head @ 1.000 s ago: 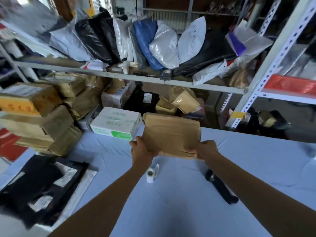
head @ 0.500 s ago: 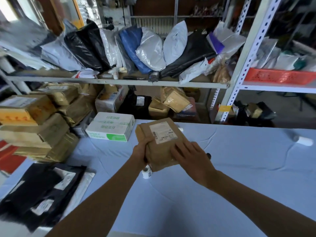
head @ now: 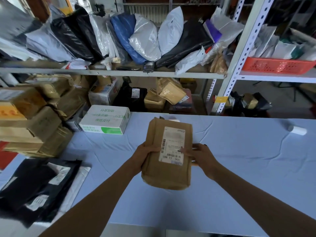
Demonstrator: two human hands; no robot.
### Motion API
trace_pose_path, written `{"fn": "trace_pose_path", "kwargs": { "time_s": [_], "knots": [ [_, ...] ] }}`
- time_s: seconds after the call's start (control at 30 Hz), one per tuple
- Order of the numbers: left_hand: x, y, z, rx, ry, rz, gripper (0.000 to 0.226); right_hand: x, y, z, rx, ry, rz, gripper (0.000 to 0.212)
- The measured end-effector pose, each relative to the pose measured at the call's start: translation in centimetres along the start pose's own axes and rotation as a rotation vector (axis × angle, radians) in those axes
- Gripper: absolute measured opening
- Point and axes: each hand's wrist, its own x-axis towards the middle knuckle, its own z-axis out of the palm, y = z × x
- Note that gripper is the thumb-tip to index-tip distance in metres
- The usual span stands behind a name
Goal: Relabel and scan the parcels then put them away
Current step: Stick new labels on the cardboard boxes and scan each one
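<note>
A brown paper parcel (head: 154, 170) is held over the middle of the blue-covered table (head: 239, 159), its white shipping label (head: 172, 144) facing up. My left hand (head: 145, 154) grips the parcel's left edge, thumb on top. My right hand (head: 201, 156) holds the right edge, with the thumb lying on the label. The parcel hides whatever lies on the table under it.
A white and green box (head: 106, 120) sits at the table's far left, beside stacked cardboard boxes (head: 29, 124). Black mailer bags (head: 34, 187) lie at the near left. A white roll (head: 296, 130) lies far right. Shelves (head: 111, 71) behind hold several soft bags.
The parcel has been turned label side up and lengthwise toward me. My right hand has slid from the parcel's top face to its right edge. The view has shifted right.
</note>
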Motion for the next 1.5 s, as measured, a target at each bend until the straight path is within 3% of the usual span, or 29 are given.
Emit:
{"fn": "trace_pose_path", "kwargs": {
  "time_s": [0.1, 0.23, 0.37, 0.47, 0.53, 0.6, 0.63, 0.7, 0.77, 0.83, 0.9, 0.97, 1.03, 1.13, 1.23, 1.37, 1.5],
  "knots": [
    [0.1, -0.6, -0.2, 0.085, 0.011, -0.02, 0.073, 0.4, 0.7, -0.8, 0.046, 0.031, 0.016, 0.042],
    [-0.7, -3.4, -1.4, -0.101, 0.027, -0.191, 0.017, 1.2, 1.1, -1.0, 0.281, 0.153, 0.036, 0.048],
    [-0.3, -3.8, 0.5, -0.301, 0.021, -0.185, 0.034, 1.2, 0.8, -0.1, 0.373, 0.141, 0.09, 0.047],
    [0.5, -2.2, 1.5, -0.194, 0.151, -0.076, 0.045, 0.9, 0.8, 0.0, 0.081, 0.106, 0.19, 0.055],
    [1.3, -1.2, 0.5, -0.069, 0.218, -0.019, 0.048, 1.1, 0.9, -0.7, -0.2, 0.436, 0.175, 0.075],
    [1.7, 0.0, -0.7, 0.043, 0.207, 0.012, 0.056, 1.6, 0.4, -1.6, -0.513, 0.76, -0.137, 0.097],
    [1.9, 0.5, -1.1, 0.096, 0.177, 0.014, 0.061, 1.7, -0.1, -2.0, -0.677, 0.733, -0.318, 0.105],
    [2.0, 1.3, -1.2, 0.238, 0.098, 0.013, 0.062, 2.1, -1.0, -2.4, -0.842, 0.398, -0.42, 0.111],
    [2.1, 1.5, -0.9, 0.324, 0.021, 0.049, 0.058, 3.2, -1.1, -2.7, -0.851, 0.031, -0.251, 0.084],
    [2.5, 1.0, -0.7, 0.225, 0.094, 0.082, 0.067, 4.0, -0.5, -3.0, -0.808, -0.073, -0.148, 0.051],
    [2.3, -0.1, -0.3, 0.001, 0.225, 0.052, 0.079, 4.5, 0.4, -3.0, -0.628, -0.014, -0.138, 0.042],
    [1.9, -1.7, 0.5, -0.092, 0.221, -0.056, 0.087, 4.9, 1.3, -2.8, -0.415, 0.048, -0.092, 0.044],
    [1.9, -3.3, 1.5, -0.017, 0.133, -0.122, 0.072, 5.4, 2.2, -2.4, -0.251, 0.092, -0.014, 0.049],
    [2.9, -4.3, 2.1, 0.042, 0.161, -0.104, 0.049, 6.6, 3.3, -2.6, -0.195, 0.106, 0.055, 0.064],
    [4.2, -4.6, 1.8, 0.025, 0.143, -0.095, 0.049, 7.0, 3.7, -3.6, -0.177, 0.154, 0.072, 0.048],
    [5.6, -6.8, 1.6, 0.051, 0.173, -0.103, 0.067, 8.1, 6.9, -5.9, -0.615, 0.577, 0.042, 0.057],
    [6.0, -9.6, 1.9, -0.018, 0.176, -0.15, 0.057, 10.1, 10.6, -6.3, -1.004, 0.493, 0.09, 0.084]
  ]
}}
